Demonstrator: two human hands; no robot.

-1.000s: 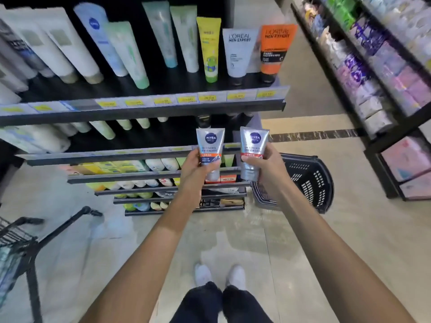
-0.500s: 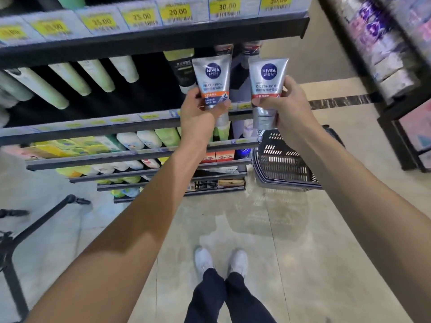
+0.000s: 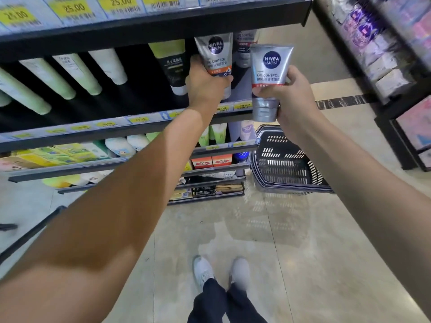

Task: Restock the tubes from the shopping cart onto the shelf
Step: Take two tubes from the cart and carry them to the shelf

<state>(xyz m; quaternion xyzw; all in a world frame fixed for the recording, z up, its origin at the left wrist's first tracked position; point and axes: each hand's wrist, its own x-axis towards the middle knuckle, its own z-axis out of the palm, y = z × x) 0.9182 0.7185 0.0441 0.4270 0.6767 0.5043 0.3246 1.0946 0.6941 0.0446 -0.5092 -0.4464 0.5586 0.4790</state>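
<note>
Arms reach forward and up from the bottom corners of the head view, both bare and nearly straight. The left hand [image 3: 206, 83] grasps a silver plastic Nivea Men tube with an orange band [image 3: 215, 55], fingers wrapped round its lower half and thumb across the front; the tube leans back, its crimped end tucked under the upper black metal shelf with yellow price tags [image 3: 149, 22] and its cap end hidden behind the hand, so whether it rests on the shelf board cannot be told. It sits just beside a black-and-yellow-green tube [image 3: 172, 64] already standing there, with pale green and white tubes [image 3: 70, 75] further left along the same row.

The right hand [image 3: 289, 96] clenches round a second silver plastic Nivea Men tube with a red band [image 3: 268, 75], held upright in the air in front of the shelf edge, grey cap downward, thumb on the front label and fingers behind. The two tubes are near each other but apart.

Below the right wrist, a black plastic slotted shopping basket [image 3: 286, 164] stands on the glossy beige floor [image 3: 279, 241] by the shelf end. White shoes [image 3: 221, 273] and dark trousers show at the bottom.
</note>
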